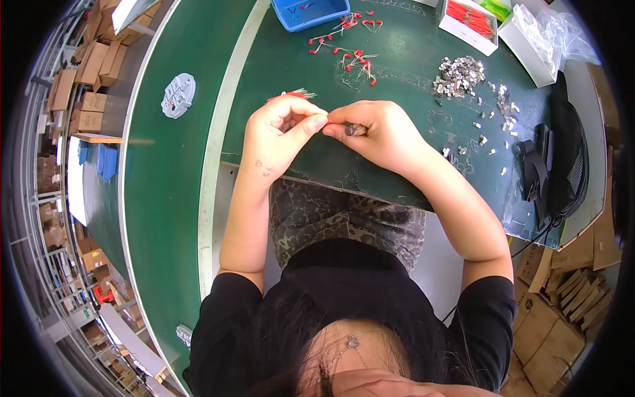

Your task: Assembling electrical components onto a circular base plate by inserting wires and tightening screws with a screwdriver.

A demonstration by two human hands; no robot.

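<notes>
Above green table (397, 169) | left hand (278, 129) pinches red-tipped wires (291, 94) | right hand (374, 129) grips metal clip (354, 130) | blue bin (309, 12) holds wires

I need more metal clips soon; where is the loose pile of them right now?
In the head view the pile of metal clips lies on the green table, up and right of the right hand, below the white box.

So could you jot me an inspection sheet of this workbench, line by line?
Surface: dark green bench mat, scuffed.
Job's things: small red-tipped wire parts scattered; pile of small silver metal clips.
Clutter: blue plastic tray; white cardboard boxes; round white disc.
Hands: left hand holds a bunch of red-tipped wires; right hand pinches a small metal piece.
Cables: black cord by black bag.
Surroundings: brown cartons.
</notes>
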